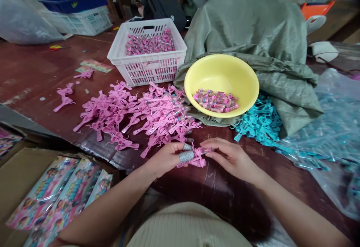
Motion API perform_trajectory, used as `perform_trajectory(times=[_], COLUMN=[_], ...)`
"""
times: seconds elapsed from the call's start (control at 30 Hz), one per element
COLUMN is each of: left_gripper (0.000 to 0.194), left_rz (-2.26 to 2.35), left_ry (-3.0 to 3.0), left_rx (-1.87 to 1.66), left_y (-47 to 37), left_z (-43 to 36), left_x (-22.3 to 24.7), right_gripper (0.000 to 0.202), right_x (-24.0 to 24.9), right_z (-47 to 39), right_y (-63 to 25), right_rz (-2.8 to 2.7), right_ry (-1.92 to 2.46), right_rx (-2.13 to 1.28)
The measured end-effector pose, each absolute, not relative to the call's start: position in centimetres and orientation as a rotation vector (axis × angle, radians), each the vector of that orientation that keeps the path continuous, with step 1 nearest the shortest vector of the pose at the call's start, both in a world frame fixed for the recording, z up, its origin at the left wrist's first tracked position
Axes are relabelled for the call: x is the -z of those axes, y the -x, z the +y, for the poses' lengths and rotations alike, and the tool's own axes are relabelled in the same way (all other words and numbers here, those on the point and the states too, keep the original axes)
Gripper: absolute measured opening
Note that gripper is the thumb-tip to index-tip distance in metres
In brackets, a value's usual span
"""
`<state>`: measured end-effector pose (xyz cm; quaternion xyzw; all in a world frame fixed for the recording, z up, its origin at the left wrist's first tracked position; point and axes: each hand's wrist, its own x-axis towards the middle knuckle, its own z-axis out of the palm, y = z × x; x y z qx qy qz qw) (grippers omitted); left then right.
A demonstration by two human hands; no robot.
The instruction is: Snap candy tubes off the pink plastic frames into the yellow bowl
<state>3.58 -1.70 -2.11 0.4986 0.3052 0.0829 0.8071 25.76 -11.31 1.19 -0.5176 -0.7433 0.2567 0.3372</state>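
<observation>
My left hand (166, 159), with grey tape wrapped round two fingertips, is closed on a pink plastic toy part (199, 161) just above the table's near side. From the right, my right hand (231, 157) pinches a small clear tube (207, 151) against that part. Whether the tube sits inside the pink part I cannot tell. Beyond my left hand spreads a heap of pink plastic parts (157, 117), some with clear tubes among them. A yellow basin (222, 67) behind my right hand holds small clear bottles with pink caps (216, 101).
A white basket (146, 57) of pink-capped bottles stands at the back. Right of the basin lie turquoise parts (260, 121), beside a clear plastic bag (323, 112). Green tarp (247, 26) covers something behind. At lower left, a cardboard box (19, 172) holds printed packages (64, 198).
</observation>
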Motion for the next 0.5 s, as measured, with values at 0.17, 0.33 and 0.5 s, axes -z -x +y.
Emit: perform_trajectory(times=[0.17, 0.33, 0.5], left_gripper=[0.021, 0.023, 0.026], left_rz=[0.569, 0.531, 0.505], left_ry=[-1.371, -1.955, -2.596], left_rx=[-0.196, -0.621, -0.777], left_y=[-4.5, -4.9, -4.9], left_z=[-2.3, -3.1, -3.0], left_x=[2.1, 2.3, 2.6], right_gripper=[0.034, 0.028, 0.019], right_x=[-1.6, -1.4, -0.9], right_z=[-11.5, -11.7, -11.9], right_y=[-26.6, -26.3, -25.6], right_rz=[-2.075, -2.032, -1.832], right_ry=[1.315, 1.396, 1.591], right_rx=[-0.612, -0.541, -0.803])
